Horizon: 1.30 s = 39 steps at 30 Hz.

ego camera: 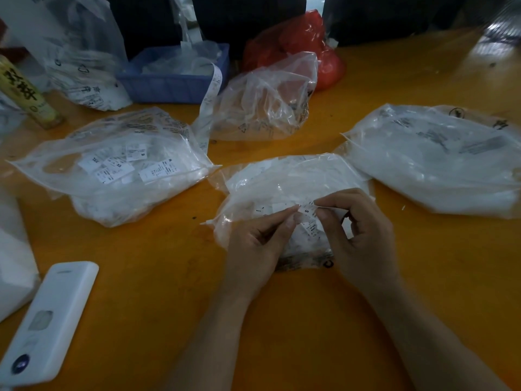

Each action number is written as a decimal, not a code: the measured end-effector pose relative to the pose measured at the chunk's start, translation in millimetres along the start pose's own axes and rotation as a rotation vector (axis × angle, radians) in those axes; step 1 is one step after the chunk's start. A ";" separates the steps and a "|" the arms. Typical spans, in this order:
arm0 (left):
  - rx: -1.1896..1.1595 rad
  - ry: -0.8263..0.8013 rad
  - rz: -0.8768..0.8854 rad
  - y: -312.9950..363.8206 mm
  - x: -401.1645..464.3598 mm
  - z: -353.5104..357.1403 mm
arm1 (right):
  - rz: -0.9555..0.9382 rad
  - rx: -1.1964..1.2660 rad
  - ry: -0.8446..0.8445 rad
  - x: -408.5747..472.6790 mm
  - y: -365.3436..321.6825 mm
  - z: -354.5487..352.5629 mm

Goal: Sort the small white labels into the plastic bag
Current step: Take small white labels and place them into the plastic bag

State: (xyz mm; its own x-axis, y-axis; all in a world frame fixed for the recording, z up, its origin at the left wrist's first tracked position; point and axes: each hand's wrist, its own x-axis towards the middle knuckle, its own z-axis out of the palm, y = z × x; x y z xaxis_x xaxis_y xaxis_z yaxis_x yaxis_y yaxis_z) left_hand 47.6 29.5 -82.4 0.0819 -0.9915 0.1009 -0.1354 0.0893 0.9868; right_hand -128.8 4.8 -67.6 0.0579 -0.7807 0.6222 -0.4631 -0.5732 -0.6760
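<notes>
Orange and dimly lit, the bench (158, 277) carries several clear plastic bags of white labels. Nearest on the left lies a white oblong device (50, 320) with a small window and a dark round mark at its near end. Both hands meet over the middle bag (282, 182): the left hand (259, 241) and the right hand (363, 235) pinch a small white label (307, 213) between thumb and fingers, right at the bag's near opening. That label shows a printed "S" and fine lines too small to read. Further left, another bag (112, 170) holds labels printed "XS", "M" and "XXL". To the right lies a fuller bag (434, 165) of white contents. Beyond them stand a crumpled clear bag (265, 100), a blue tray (174, 77) trailing a printed label strip (210, 94), a red bag (304, 43), and a yellow bottle (25, 91) with dark characters.
</notes>
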 end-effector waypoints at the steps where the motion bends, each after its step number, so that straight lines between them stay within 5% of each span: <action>1: 0.009 0.005 0.000 -0.1 -0.1 0.2 | -0.014 -0.008 0.004 -0.2 -0.1 -0.1; 24: -0.078 0.012 -0.005 5.5 -2.7 1.1 | 0.145 0.065 0.024 -3.4 -3.5 2.3; 39: 0.128 0.006 0.018 2.9 -3.2 4.7 | 0.025 -0.097 -0.116 0.3 4.4 -5.2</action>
State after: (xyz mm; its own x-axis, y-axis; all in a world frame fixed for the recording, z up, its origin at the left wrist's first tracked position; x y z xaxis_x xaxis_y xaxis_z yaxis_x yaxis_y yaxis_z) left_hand 42.3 32.4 -80.5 0.0837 -0.9893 0.1198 -0.2618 0.0941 0.9605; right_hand -135.4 3.3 -68.3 0.1443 -0.8212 0.5521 -0.5485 -0.5308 -0.6461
